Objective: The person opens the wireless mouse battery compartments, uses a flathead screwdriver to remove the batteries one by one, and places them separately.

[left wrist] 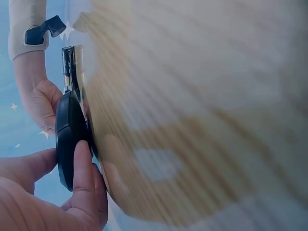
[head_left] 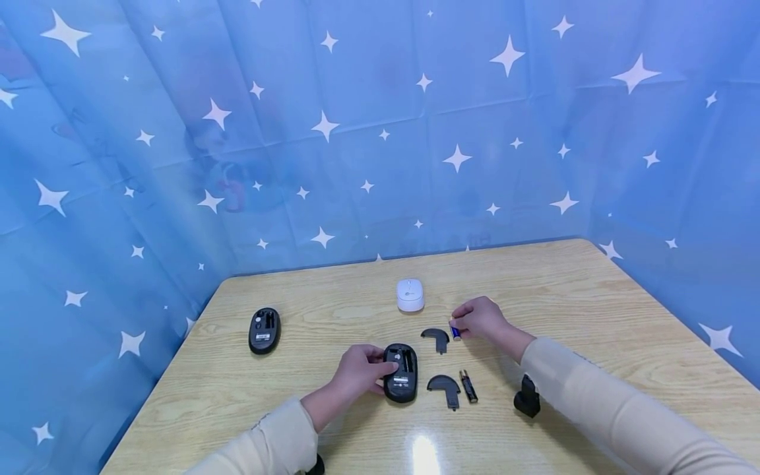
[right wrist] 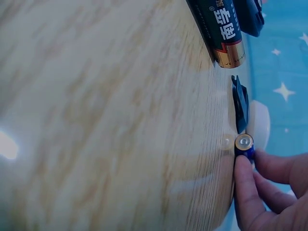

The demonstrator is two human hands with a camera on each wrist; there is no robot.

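A blue curtain [head_left: 380, 86] with white stars hangs behind a pale wooden worktop [head_left: 576, 290]. The left hand [head_left: 359, 371] has its thumb and fingers around a big black mouse [head_left: 401, 390] in the near middle. The right hand [head_left: 482, 318], farther off to the right, pinches a blue battery [head_left: 456, 332] between its thumb and fingers.

The big black mouse lies belly up, its shape smooth and rounded. Its battery slot is open, and its white label has print too tiny to read. A smaller black mouse [head_left: 264, 338], at the left, is belly up too, with an open slot and a white label. The white mouse [head_left: 410, 296], at the far middle, has a little dark mark I can't read.

Two black curved lids, a near lid [head_left: 445, 382] and a far lid [head_left: 437, 335], lie right of the big mouse. Beside the near lid lies a black battery [head_left: 468, 388] with a gold end, big white characters and a tiny ringed R. The blue battery is just right of the far lid.
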